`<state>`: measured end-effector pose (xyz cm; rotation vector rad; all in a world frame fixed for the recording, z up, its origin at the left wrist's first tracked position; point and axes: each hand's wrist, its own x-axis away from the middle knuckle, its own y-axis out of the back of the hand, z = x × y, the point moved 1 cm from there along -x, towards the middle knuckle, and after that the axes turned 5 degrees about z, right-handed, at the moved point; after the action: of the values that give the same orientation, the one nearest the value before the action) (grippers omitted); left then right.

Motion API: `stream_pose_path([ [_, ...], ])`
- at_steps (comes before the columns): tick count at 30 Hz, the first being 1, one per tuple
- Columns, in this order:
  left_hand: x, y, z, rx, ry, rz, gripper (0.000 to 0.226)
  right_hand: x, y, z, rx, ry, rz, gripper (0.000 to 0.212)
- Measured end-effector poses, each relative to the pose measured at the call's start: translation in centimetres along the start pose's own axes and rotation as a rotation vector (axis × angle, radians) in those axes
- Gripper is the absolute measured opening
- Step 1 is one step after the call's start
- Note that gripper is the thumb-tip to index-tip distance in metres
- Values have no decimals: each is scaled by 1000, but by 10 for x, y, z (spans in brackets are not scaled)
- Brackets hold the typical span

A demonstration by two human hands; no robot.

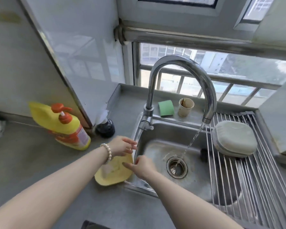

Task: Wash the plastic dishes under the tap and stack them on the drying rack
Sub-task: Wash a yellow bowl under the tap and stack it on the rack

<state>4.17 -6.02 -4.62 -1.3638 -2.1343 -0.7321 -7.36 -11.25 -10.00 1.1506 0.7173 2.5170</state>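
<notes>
Fingers [130, 145] of both hands loose, nothing gripped, over a yellow dish [111, 174] — grey counter [40, 162], steel sink [196, 179], tap [180, 63] running.

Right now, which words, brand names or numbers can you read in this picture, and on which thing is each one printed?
No text can be read with certainty.
Yellow pump bottle: its orange and pink label carries print, but it is too blurred to read.
Paper cup: no print shows, only brown stains.
Green sponge, yellow plastic dish, tap: no text visible.
</notes>
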Motion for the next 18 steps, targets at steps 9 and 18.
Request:
stream_pose_path([
  [9,-1,26,1,-49,-81,-66,13,-4,0,-1,-117,-1,-61,26],
  [18,-23,13,-2,-201,-150,-162,16,11,6,3,9,83,39,30],
])
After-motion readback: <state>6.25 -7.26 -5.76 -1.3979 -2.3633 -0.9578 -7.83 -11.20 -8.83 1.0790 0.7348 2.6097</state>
